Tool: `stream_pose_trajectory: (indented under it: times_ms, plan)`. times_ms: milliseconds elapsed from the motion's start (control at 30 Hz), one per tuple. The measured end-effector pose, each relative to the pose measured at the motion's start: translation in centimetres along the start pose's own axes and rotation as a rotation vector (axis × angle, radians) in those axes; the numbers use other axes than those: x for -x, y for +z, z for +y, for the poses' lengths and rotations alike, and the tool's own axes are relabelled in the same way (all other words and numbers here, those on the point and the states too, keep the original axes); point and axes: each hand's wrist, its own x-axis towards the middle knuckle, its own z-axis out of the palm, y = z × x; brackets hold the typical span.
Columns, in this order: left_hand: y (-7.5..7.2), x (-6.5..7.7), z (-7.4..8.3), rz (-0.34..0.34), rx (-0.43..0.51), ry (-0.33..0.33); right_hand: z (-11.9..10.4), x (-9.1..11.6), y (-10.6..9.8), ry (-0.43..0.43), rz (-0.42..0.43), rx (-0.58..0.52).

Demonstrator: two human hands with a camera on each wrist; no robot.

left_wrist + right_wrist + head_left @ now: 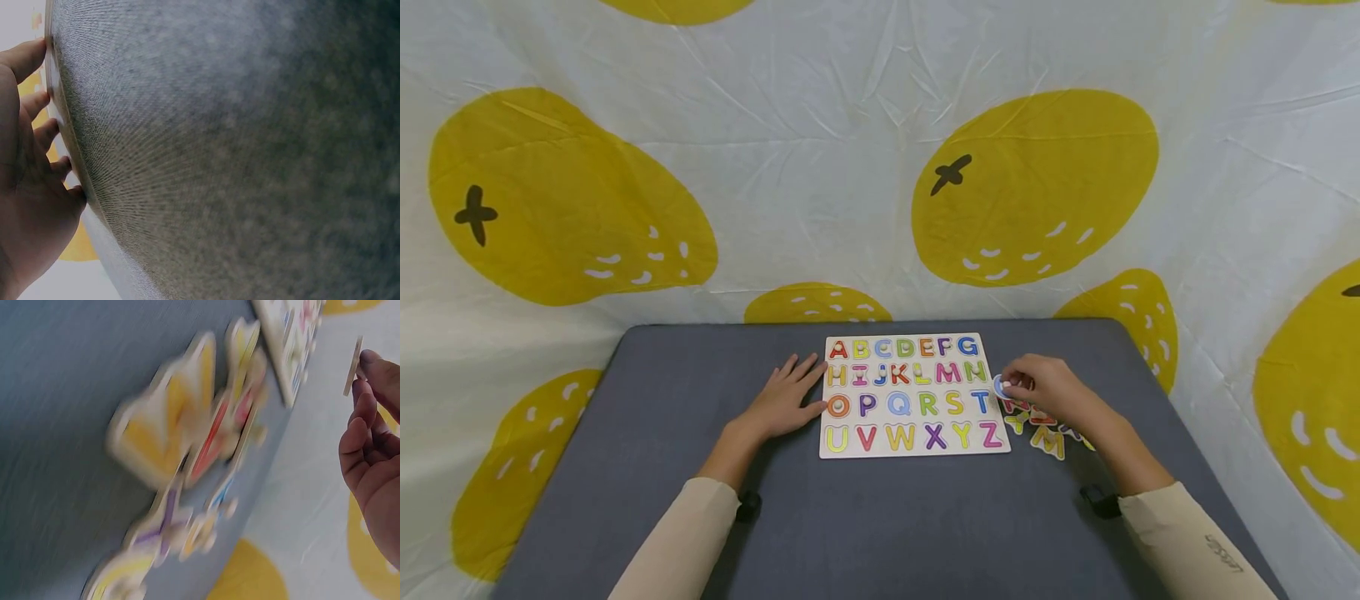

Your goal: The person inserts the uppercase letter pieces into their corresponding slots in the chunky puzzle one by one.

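Observation:
A white wooden alphabet board [886,419] lies on the grey table, its coloured letters running in rows from A to Z. Knobs show on pieces in the upper rows. My left hand [784,400] rests flat with fingers spread, its fingertips touching the board's left edge. Just off the board's right side, my right hand [1045,387] pinches a thin letter piece [354,365] with a pale blue face. Which letter it is, I cannot tell. Below the right hand lie several loose letter pieces, among them a yellow W [1047,442] and a purple X [165,522].
The loose pieces lie in a heap, partly overlapping, beside the board's lower right corner. Behind the grey table [895,533] hangs a white cloth [820,192] with large yellow fruit prints. Dark bands circle both wrists.

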Motion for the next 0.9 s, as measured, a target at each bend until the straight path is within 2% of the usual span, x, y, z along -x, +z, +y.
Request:
stream_pose_trajectory:
  times_ms: [233,467,667,900]
  plan:
    - [-0.1,0.0,-0.1,0.005,0.007,0.004,-3.5,-2.9,2.6,-0.087,-0.047,-0.069]
    - [0.2,0.0,-0.3,0.015,0.006,0.013,-6.7,-5.8,5.5,-0.174,-0.123,-0.075]
    - [0.1,0.2,-0.1,0.019,0.016,0.015,-8.2,-7.5,7.7,-0.191,-0.203,-0.055]
    - [0.3,0.1,-0.1,0.032,-0.001,0.022,-9.3,-8.5,9.2,-0.212,-0.203,-0.017]
